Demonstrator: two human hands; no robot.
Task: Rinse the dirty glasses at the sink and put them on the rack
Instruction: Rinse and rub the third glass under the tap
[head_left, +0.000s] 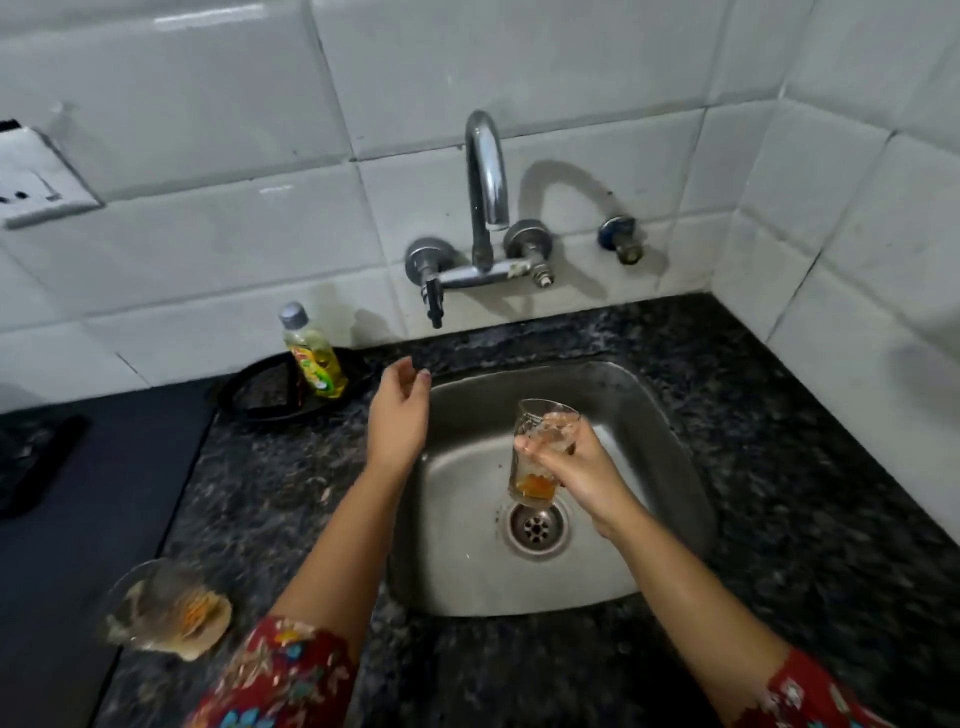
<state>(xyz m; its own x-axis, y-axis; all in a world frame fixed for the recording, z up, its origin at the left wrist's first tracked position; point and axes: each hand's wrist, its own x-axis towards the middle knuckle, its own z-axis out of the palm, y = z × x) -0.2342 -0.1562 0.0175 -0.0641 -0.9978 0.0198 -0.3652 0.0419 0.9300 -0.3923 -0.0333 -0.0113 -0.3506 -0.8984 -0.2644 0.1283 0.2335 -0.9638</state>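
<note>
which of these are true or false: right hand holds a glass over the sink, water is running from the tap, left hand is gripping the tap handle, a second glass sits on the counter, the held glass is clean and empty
1. The right hand holds a glass over the sink. True.
2. Water is running from the tap. False: no stream shows below the spout.
3. The left hand grips the tap handle. False: it is open and empty at the sink's left edge, below the handle.
4. A second glass sits on the counter. True: it is near the left forearm, blurred.
5. The held glass is clean and empty. False: orange residue sits at its bottom.
</note>
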